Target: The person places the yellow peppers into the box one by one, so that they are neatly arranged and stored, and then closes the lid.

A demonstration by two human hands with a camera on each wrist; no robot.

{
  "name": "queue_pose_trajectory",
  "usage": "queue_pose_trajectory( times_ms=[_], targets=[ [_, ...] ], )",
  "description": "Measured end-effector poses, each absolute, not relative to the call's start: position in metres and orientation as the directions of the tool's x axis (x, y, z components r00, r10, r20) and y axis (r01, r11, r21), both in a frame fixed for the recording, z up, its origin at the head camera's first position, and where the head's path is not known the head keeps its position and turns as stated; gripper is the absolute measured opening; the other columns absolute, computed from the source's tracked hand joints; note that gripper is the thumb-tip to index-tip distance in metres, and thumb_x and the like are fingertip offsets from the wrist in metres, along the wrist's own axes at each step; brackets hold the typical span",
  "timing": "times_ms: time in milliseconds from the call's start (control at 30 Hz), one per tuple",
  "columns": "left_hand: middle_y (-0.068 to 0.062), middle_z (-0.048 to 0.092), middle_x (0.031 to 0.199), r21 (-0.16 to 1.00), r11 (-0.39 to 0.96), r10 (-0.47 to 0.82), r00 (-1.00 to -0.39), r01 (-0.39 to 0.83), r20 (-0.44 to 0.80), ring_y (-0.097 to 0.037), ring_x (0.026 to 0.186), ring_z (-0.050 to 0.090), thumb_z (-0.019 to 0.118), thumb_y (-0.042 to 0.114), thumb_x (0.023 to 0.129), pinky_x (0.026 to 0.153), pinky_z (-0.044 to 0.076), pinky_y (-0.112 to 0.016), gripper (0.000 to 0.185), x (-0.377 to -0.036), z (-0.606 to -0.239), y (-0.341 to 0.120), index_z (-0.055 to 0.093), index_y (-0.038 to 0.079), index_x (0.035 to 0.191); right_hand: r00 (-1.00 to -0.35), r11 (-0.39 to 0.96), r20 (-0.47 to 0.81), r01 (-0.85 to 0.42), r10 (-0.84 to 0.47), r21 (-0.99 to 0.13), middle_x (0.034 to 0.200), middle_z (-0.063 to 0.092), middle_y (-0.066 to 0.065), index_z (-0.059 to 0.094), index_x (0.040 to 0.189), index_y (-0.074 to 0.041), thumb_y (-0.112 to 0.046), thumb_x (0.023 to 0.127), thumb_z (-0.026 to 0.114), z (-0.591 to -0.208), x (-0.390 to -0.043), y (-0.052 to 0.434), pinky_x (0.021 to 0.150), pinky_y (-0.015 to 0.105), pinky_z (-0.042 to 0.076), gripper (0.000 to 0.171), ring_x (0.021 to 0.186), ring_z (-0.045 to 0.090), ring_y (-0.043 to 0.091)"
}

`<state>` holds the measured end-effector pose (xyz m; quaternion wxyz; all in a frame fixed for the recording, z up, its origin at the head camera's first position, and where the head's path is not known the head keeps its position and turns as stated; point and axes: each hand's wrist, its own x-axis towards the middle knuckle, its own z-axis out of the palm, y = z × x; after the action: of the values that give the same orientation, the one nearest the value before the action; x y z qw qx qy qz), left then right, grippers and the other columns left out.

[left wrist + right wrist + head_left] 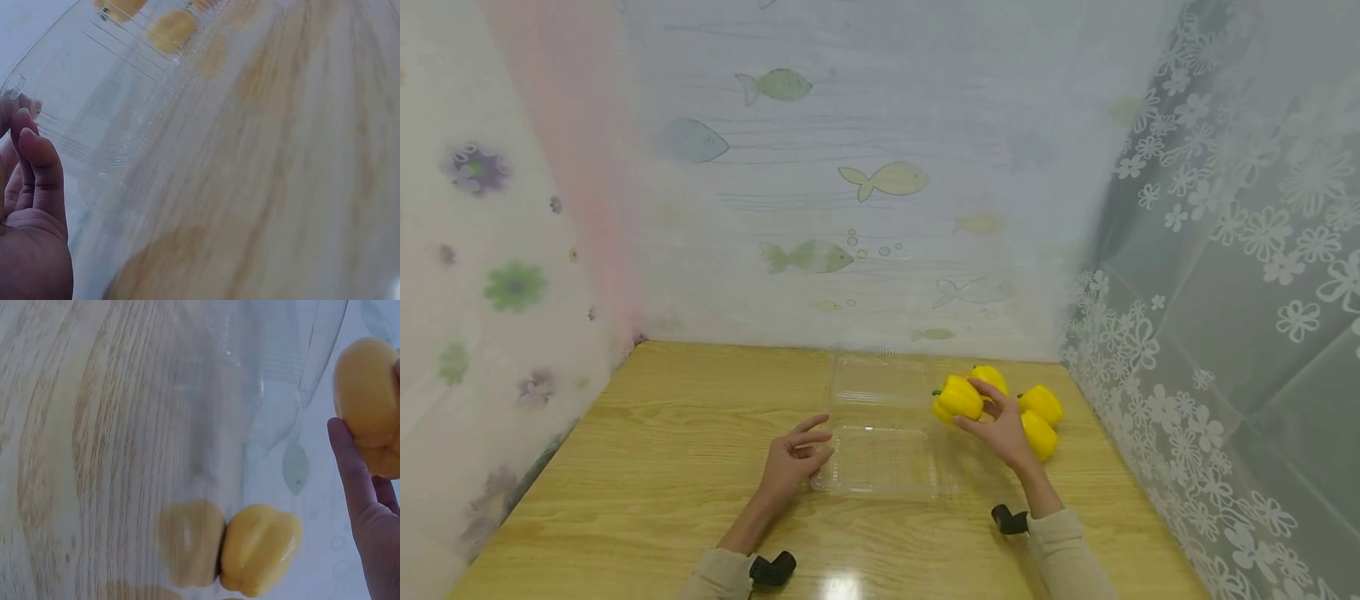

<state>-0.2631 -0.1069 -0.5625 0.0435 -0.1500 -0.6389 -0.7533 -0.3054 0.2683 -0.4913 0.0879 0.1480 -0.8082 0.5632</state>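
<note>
While the right hand (1003,429) reaches forward with fingers curled around a yellow bell pepper (958,397), three more yellow peppers (1042,403) crowd just behind and to its outer side, close to the flowered curtain (1210,333). Inward of that hand lies an open clear clamshell container (880,450). At its near left corner rests the left hand (793,458), fingers relaxed and loosely bent, gripping nothing. Bare wooden tabletop (685,417) spreads wide beyond its outer side.

Both forearms wear pale beige long sleeves ending at the wrists. A small black camera mount sits strapped beside each cuff. The hands are bare, without rings.
</note>
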Motion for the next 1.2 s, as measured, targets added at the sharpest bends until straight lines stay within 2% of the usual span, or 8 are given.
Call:
queue_pose_trajectory(
  times_ms=[133, 733, 1000, 1200],
  targets=[
    [-0.032, 0.043, 0.151, 0.948, -0.172, 0.126, -0.949, 0.266, 0.289, -0.004, 0.052, 0.050, 0.075, -0.001, 0.090, 0.049, 0.044, -0.019, 0.034, -0.265, -0.560, -0.108, 0.066, -0.018, 0.117, -0.932, 0.286, 0.322, -0.358, -0.168, -0.889, 0.148, 0.051, 0.017, 0.052, 0.147, -0.005, -0.004, 0.085, 0.082, -0.490, -0.305, 0.267, 0.087, 0.028, 0.057, 0.068, 0.110, 0.062, 0.012],
    [-0.031, 0.043, 0.152, 0.948, -0.173, 0.123, -0.950, 0.265, 0.288, -0.004, 0.053, 0.051, 0.076, 0.000, 0.090, 0.050, 0.044, -0.018, 0.035, -0.265, -0.561, -0.108, 0.066, -0.019, 0.117, -0.908, 0.269, 0.361, -0.409, -0.210, -0.872, 0.147, 0.053, 0.016, 0.054, 0.145, -0.006, -0.002, 0.083, 0.084, -0.487, -0.298, 0.255, 0.093, 0.035, 0.056, 0.069, 0.115, 0.061, 0.006],
    [-0.032, 0.043, 0.151, 0.946, -0.154, 0.133, -0.942, 0.286, 0.307, -0.004, 0.052, 0.050, 0.075, 0.001, 0.090, 0.049, 0.045, -0.018, 0.033, -0.262, -0.566, -0.109, 0.066, -0.019, 0.116, -0.913, 0.241, 0.351, -0.395, -0.207, -0.886, 0.147, 0.052, 0.019, 0.053, 0.146, -0.002, 0.001, 0.082, 0.083, -0.488, -0.291, 0.251, 0.084, 0.028, 0.059, 0.071, 0.115, 0.060, 0.005],
    [-0.033, 0.044, 0.150, 0.944, -0.154, 0.126, -0.942, 0.291, 0.311, -0.004, 0.052, 0.051, 0.075, 0.000, 0.090, 0.048, 0.045, -0.019, 0.033, -0.264, -0.566, -0.108, 0.066, -0.019, 0.116, -0.910, 0.238, 0.347, -0.397, -0.227, -0.886, 0.147, 0.051, 0.020, 0.052, 0.146, -0.004, -0.001, 0.083, 0.083, -0.487, -0.289, 0.248, 0.084, 0.030, 0.059, 0.070, 0.117, 0.060, 0.010]
  ],
)
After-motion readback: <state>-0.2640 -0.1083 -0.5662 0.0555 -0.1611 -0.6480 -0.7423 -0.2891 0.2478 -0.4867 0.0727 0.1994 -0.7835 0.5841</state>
